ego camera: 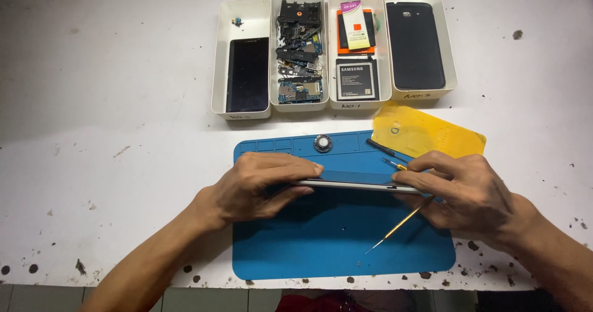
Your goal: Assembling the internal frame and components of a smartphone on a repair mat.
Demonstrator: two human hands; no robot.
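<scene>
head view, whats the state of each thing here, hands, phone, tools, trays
left hand: gripping the left end of the phone
right hand: gripping the right end, thin yellow tool tucked under its fingers
phone: held edge-on above the blue mat
screwdriver: lying loose on the mat
four white trays: open, filled with phone parts
yellow sheet: lying flat on the table
</scene>
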